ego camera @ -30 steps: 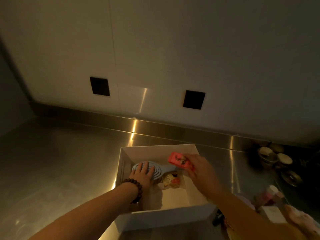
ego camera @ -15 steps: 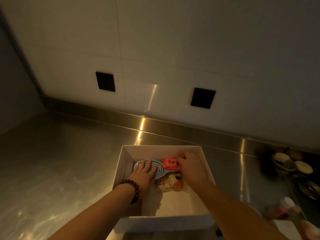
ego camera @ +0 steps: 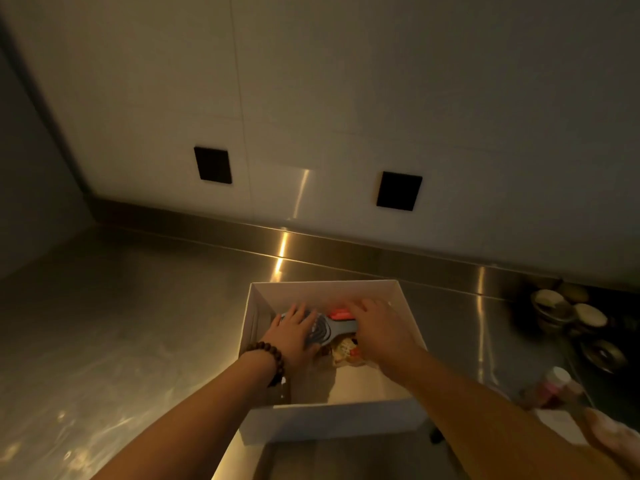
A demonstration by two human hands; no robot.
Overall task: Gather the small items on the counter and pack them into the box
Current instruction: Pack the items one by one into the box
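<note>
An open white box (ego camera: 329, 424) stands on the steel counter (ego camera: 121, 323). Inside it lies a blue-grey slotted brush (ego camera: 332, 329), with a small pink-red item (ego camera: 341, 313) behind its handle and a yellowish snack packet (ego camera: 346, 351) in front. My left hand (ego camera: 294, 332), with a bead bracelet on the wrist, lies flat on the brush's round head. My right hand (ego camera: 381, 327) reaches down over the pink-red item and the brush handle. Its fingertips are hidden, so whether it holds anything is unclear.
Small round tins and bowls (ego camera: 568, 317) cluster at the counter's right end, with a pink-capped bottle (ego camera: 554, 386) nearer. Two black wall sockets (ego camera: 398, 190) sit above the backsplash. Bare steel stretches left of the box.
My right hand has carried the pink-red item down from above the rim into the box's far side and now covers it. My left hand stays on the brush.
</note>
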